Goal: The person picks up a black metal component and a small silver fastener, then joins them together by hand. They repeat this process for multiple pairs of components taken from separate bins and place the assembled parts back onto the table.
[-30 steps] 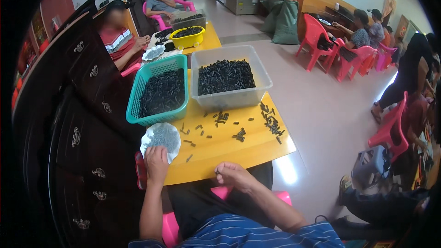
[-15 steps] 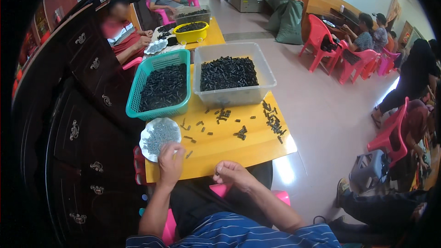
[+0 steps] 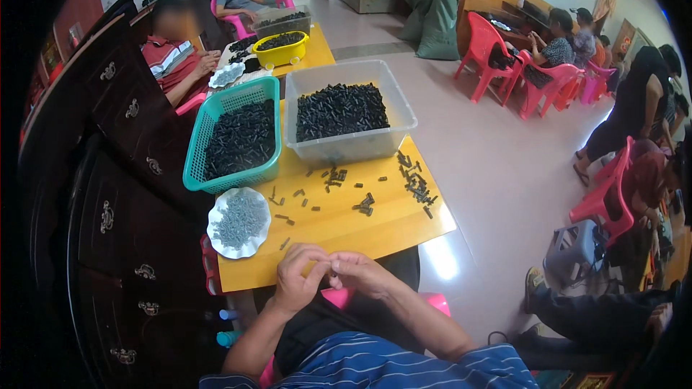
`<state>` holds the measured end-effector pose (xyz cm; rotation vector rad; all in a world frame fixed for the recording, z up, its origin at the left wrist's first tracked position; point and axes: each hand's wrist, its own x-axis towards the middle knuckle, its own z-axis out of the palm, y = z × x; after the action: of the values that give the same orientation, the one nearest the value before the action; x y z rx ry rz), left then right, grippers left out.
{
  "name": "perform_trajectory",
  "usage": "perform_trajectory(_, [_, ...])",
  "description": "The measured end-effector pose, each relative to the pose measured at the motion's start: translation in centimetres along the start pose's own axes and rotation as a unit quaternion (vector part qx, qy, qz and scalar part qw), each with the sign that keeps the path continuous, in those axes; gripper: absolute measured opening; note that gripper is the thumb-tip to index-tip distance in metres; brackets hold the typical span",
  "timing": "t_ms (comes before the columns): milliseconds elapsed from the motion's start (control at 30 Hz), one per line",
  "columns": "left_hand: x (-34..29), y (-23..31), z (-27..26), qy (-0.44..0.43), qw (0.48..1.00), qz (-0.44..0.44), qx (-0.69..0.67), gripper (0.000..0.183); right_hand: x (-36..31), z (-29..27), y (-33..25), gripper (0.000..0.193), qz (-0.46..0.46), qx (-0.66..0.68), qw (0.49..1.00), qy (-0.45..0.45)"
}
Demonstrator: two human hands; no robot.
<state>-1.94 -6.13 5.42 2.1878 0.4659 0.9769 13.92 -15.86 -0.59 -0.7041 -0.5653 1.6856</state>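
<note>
My left hand [image 3: 300, 275] and my right hand [image 3: 360, 274] meet fingertip to fingertip just off the table's near edge. Both are closed in a pinch. A small black part [image 3: 334, 274] shows between the right fingertips; whatever the left fingers pinch is hidden. A white scalloped plate [image 3: 214, 234] heaped with small silvery metal pieces [image 3: 244, 220] lies beyond my left hand. Short black cylindrical parts [image 3: 366, 205] are scattered on the yellow table [image 3: 324, 236], with a denser cluster [image 3: 417, 186] toward its right edge.
A teal basket [image 3: 272, 137] and a clear plastic bin [image 3: 360, 145], both full of black parts, stand behind the plate. Farther back is a yellow tub [image 3: 281, 56]. A dark cabinet [image 3: 137, 194] flanks the left side. Two people sit at the far table; others are at the right.
My left hand has left the plate's edge and moved right to meet my right hand. The view has shifted slightly. My right hand keeps its pinch near the table edge.
</note>
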Motion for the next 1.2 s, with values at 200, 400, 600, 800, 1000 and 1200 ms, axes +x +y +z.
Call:
perform_trajectory(200, [0.1,0.4,-0.1,0.003,1.000,0.011,0.003,0.007,0.2,-0.1,0.3,0.019,-0.006,0.023,1.000,-0.012])
perform_trajectory(400, [0.3,0.7,-1.3,-0.039,0.997,0.048,0.035,0.011,-0.1,0.6,-0.3,0.018,-0.012,0.003,1.000,-0.009])
perform_trajectory(600, [-0.4,0.1,-1.0,-0.043,0.994,0.037,0.094,0.007,0.2,0.6,0.6,0.019,-0.065,-0.115,0.991,0.034])
perform_trajectory(800, [-1.1,0.0,-0.3,-0.050,0.993,-0.037,0.096,0.006,0.1,0.8,0.7,0.018,-0.072,-0.165,0.982,0.065])
perform_trajectory(1000, [-1.7,-0.1,-0.8,-0.075,0.991,-0.068,0.092,0.011,0.4,1.3,1.3,0.018,-0.117,-0.248,0.960,0.057])
perform_trajectory(1200, [-1.5,-0.1,-0.6,-0.108,0.987,-0.091,0.082,0.012,0.0,1.2,0.6,0.019,-0.118,-0.248,0.959,0.072])
